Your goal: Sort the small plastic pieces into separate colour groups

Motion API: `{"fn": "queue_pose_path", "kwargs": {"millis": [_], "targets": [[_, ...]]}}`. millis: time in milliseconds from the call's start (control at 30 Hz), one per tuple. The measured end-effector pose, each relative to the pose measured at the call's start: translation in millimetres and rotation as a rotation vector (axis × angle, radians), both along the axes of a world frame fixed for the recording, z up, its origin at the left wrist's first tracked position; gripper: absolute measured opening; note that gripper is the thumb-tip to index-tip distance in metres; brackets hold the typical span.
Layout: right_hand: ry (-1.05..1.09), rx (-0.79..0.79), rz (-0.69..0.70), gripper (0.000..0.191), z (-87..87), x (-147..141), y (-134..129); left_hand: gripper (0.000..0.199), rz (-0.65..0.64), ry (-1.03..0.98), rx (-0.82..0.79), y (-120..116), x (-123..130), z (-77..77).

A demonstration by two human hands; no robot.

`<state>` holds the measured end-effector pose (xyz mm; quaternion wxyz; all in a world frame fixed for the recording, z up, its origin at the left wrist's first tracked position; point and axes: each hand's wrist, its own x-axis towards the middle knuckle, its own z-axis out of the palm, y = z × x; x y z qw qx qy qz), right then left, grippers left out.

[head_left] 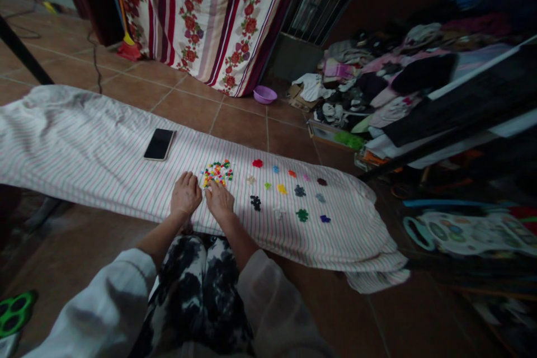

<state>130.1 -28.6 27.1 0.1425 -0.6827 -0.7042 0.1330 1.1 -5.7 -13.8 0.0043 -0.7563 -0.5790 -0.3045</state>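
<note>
A mixed pile of small coloured pieces, bead-like in size, lies on the striped cloth in front of me. My left hand rests at the pile's left side, its fingers curled and closed; what is inside them is hidden. At the near edge of the pile, my right hand has its fingertips drawn together against the pieces, and anything between them is too small to name. To the right sit several small heaps sorted by colour, among them a red heap, a yellow heap, a black heap and a green heap.
The striped cloth covers a long narrow surface. A phone lies on it, left of the pile. Beyond are a floral curtain, a purple basin on the tiled floor and a large clothes heap at right.
</note>
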Motion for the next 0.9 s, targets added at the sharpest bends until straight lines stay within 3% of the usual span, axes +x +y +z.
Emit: {"fn": "queue_pose_path", "kwargs": {"millis": [400, 767, 900], "targets": [[0.111, 0.125, -0.020, 0.018, -11.6, 2, -3, 0.031, 0.012, -0.009, 0.019, 0, 0, -1.6], [0.233, 0.257, 0.227, 0.017, -25.9, 27, -25, 0.029, 0.002, -0.052, 0.009, 0, 0, -0.9], [0.257, 0.245, 0.229, 0.016, -26.6, 36, -33, 0.029, 0.009, -0.057, 0.006, -1, 0, 0.6]]}}
